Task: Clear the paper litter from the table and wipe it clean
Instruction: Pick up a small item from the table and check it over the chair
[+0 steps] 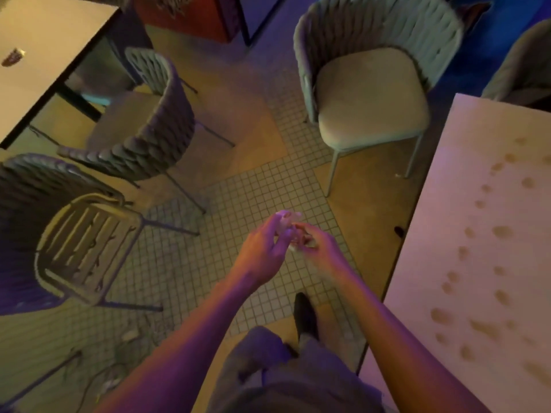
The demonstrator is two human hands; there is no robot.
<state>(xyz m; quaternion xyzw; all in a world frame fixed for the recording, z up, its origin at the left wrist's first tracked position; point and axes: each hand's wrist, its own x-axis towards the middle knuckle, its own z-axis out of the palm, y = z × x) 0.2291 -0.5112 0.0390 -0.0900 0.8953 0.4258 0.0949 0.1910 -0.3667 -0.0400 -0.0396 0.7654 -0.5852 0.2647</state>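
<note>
Basically, far left there's another tabletop point(44, 34) with a small dark object point(13, 57) on it, too blurred to identify. Next to it two woven-back chairs point(143, 126) and a slatted chair point(86, 248) with no cushion, all pulled off into the aisle. Floor below them has some debris point(128, 338) near the lower left, could be scraps or cable, can't tell. Centre: both hands are out over the tiled floor point(185, 263), not over any table. Left hand point(262, 251) has fingers curled round a pale crumpled paper wad point(286, 222); right hand point(316, 248) pinches the same wad from the other side. Looks like the litter is being balled up between the two so it carries as one piece, my read only. Most of the wad is hidden by the fingers, so can't say how many pieces are in it. A cushioned chair point(369, 93) stands beyond the hands. Right: the pale tabletop point(447, 234), cut off by the frame edge, shows rows of smudges point(504, 231), so wiping looks not yet done. No cloth visible anywhere. Whether paper is left on the cut-off part, can't tell.
</note>
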